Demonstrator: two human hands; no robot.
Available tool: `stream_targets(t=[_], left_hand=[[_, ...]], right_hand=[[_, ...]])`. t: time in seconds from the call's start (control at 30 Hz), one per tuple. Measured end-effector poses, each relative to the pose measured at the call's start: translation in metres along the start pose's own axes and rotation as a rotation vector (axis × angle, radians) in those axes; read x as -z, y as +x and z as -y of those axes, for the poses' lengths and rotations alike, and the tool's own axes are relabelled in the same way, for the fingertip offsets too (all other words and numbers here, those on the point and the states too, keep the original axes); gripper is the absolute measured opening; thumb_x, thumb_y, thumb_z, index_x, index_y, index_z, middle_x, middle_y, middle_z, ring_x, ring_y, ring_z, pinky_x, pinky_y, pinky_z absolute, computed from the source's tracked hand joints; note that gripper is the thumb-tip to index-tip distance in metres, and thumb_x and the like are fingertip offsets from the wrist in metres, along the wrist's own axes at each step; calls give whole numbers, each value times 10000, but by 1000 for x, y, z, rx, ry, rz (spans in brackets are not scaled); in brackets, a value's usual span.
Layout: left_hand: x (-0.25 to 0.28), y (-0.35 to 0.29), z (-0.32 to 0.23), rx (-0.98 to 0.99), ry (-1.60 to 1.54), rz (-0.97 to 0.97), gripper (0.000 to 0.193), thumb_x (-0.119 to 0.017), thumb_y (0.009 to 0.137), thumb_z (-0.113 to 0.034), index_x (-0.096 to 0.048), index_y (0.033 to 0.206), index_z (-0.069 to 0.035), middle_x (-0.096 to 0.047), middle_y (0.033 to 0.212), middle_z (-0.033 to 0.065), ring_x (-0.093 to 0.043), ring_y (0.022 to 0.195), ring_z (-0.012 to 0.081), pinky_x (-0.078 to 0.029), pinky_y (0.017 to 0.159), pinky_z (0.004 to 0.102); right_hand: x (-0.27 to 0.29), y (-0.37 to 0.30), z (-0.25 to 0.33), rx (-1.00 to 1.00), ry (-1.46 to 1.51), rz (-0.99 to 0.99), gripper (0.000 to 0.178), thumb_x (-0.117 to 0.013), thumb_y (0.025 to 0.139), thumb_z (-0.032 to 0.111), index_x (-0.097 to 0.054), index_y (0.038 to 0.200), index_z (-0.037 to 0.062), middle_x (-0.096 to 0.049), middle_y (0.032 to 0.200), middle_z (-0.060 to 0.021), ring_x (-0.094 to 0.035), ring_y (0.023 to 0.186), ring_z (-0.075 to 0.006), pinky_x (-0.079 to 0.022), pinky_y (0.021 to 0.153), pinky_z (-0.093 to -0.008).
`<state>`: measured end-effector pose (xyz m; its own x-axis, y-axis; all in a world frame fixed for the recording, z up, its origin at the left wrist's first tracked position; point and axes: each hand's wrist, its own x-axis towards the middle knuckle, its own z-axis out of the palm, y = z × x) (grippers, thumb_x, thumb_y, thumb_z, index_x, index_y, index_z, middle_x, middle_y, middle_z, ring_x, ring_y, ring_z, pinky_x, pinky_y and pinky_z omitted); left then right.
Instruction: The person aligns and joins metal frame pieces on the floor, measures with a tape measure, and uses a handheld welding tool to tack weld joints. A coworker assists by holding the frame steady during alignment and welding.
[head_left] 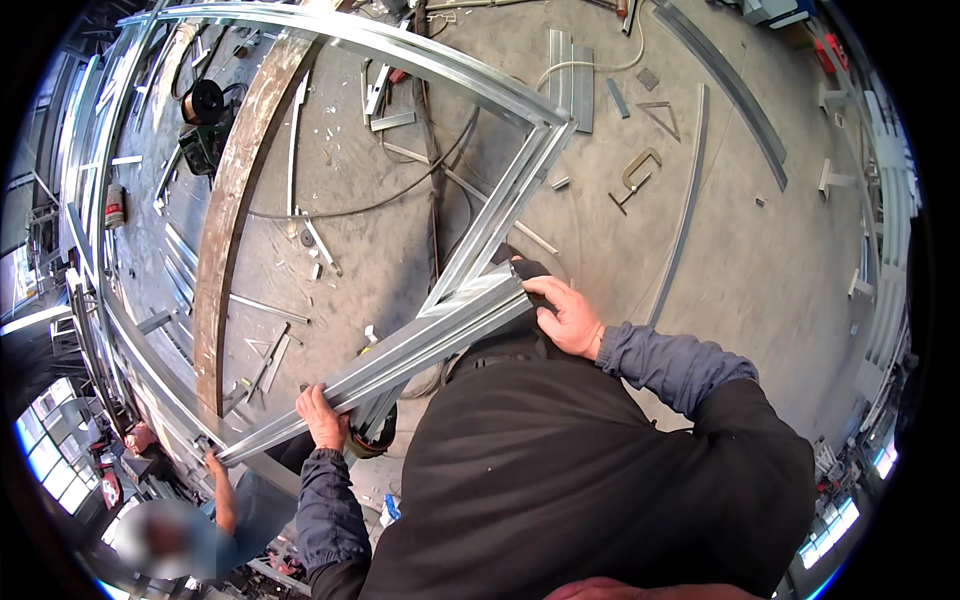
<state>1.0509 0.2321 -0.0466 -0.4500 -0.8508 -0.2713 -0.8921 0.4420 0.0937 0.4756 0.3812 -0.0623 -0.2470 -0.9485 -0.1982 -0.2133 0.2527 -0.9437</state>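
A long grooved metal profile (430, 345) runs slantwise across the front of my body. My left hand (322, 418) is wrapped over it toward its left part. At the right end, my right hand (568, 318) grips the profile, its fingers curled over the end and partly hidden. Past it, a large metal frame (500, 215) stretches away to the upper left; its near bar meets or passes behind the profile, and I cannot tell whether they are joined. A co-worker's hand (213, 462) touches the profile's far left end.
A long worn wooden plank (225, 250) lies on the left. On the floor to the right are a C-clamp (640, 168), a triangular metal piece (661, 120) and a long strip (690, 200). Cables, offcuts and a cable spool (203, 101) lie about. A co-worker (240, 520) is at lower left.
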Motion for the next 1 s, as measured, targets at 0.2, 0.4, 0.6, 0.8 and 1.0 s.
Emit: stream_targets(t=[0.2, 0.4, 0.6, 0.8, 1.0], left_hand=[[-2, 1, 1, 11, 2, -6, 963, -959, 588, -97, -541, 1455, -68, -568, 1374, 185, -515, 1335, 441, -363, 1226, 561], [-4, -3, 1, 29, -27, -31, 956, -920, 565, -40, -564, 1452, -75, -572, 1350, 160, -516, 1335, 417, -366, 1237, 547], [-2, -2, -1, 21, -47, -67, 845, -902, 624, -50, -599, 1413, -69, -592, 1300, 157, -541, 1310, 405, -371, 1233, 533], [-8, 2, 2, -29, -41, -160, 759, -915, 683, -130, -630, 1385, -75, -642, 1298, 142, -581, 1299, 387, -369, 1234, 531], [-6, -1, 1, -24, -61, -162, 785, -947, 672, -192, -634, 1385, -89, -651, 1312, 134, -585, 1306, 377, -377, 1226, 526]], right_hand=[[3, 1, -7, 28, -87, -84, 452, -605, 949, 22, -715, 1387, 26, -731, 1383, -203, -699, 1296, -406, -551, 1134, -433], [10, 2, -14, -39, -37, -219, 398, -605, 978, 22, -713, 1361, 16, -720, 1344, -200, -712, 1239, -385, -567, 1087, -431], [25, 25, 46, 402, -373, -115, 452, -670, 945, 65, -714, 1394, 72, -688, 1387, -151, -665, 1306, -363, -532, 1146, -460], [-36, 52, 74, 649, -755, 349, 766, -810, 856, 185, -581, 1577, 65, -606, 1538, -185, -545, 1472, -384, -352, 1318, -534], [-83, 58, 44, 663, -998, 331, 584, -643, 971, 171, -615, 1546, 72, -666, 1319, -136, -638, 1223, -313, -452, 1138, -480]])
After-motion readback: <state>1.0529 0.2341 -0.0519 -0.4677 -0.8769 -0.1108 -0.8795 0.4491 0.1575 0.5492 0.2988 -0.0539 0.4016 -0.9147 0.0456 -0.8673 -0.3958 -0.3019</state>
